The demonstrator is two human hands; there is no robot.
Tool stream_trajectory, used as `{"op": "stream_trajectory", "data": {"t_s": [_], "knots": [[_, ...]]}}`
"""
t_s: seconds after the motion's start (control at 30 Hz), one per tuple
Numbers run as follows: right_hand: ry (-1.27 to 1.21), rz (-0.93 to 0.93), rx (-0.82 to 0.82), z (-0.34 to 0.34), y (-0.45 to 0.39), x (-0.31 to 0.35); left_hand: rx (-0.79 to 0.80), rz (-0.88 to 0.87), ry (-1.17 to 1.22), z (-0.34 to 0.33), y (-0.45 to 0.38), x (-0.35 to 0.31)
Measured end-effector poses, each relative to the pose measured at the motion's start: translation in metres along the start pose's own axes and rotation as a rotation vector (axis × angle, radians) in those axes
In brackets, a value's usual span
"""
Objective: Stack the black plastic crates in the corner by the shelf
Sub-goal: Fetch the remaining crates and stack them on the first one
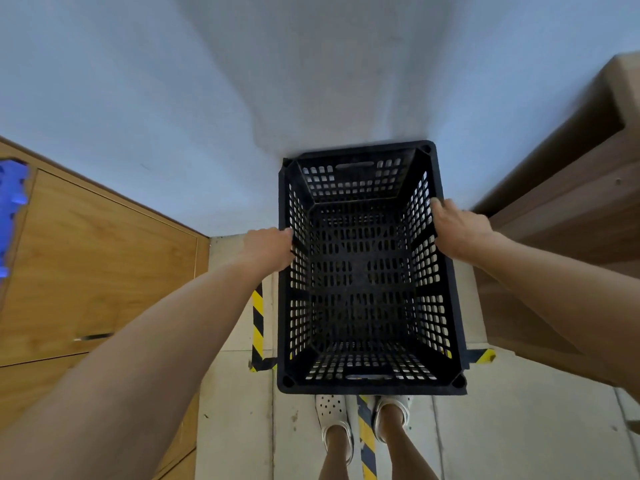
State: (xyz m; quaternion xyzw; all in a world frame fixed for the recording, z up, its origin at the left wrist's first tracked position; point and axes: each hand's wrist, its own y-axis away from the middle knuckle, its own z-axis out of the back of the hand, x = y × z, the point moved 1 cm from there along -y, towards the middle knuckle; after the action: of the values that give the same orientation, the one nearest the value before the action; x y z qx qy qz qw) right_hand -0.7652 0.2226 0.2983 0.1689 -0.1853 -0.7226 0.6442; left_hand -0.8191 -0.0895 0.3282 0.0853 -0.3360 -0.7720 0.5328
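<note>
Black crate (369,271) against pale wall (242,81), left hand (268,249) and right hand (457,228) gripping its long rims, striped tape (258,327) on floor (235,410) beside crate, wooden shelf (571,202) right of crate, cabinet (86,254) left of crate.

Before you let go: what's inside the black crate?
Nothing visible inside the black crate; its slotted bottom is bare. Both hands grip its side rims. Whether another crate sits underneath cannot be seen.

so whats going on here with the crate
A person is holding a black plastic crate by its long sides, the left hand gripping the left rim and the right hand the right rim. The crate is empty and sits against the wall, between a wooden cabinet and a wooden shelf, over yellow-and-black floor tape. Whether other crates lie under it cannot be told.
</note>
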Motion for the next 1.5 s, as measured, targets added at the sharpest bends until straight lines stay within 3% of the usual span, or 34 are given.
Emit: {"op": "stream_trajectory", "data": {"t_s": [0.3,0.67,1.0,1.5], "knots": [[0.02,0.206,-0.14,0.145,0.047,0.015,-0.231,-0.187,0.151,0.141,0.041,-0.008],[-0.029,-0.028,-0.204,0.235,0.157,-0.001,-0.35,-0.443,0.079,0.236,0.098,-0.035],[-0.145,-0.368,-0.289,0.234,0.297,-0.013,-0.492,-0.775,-0.103,0.273,0.167,-0.092],[-0.391,-1.015,-0.214,0.093,0.597,-0.046,-0.605,-1.375,-0.483,0.223,0.365,-0.311]]}}
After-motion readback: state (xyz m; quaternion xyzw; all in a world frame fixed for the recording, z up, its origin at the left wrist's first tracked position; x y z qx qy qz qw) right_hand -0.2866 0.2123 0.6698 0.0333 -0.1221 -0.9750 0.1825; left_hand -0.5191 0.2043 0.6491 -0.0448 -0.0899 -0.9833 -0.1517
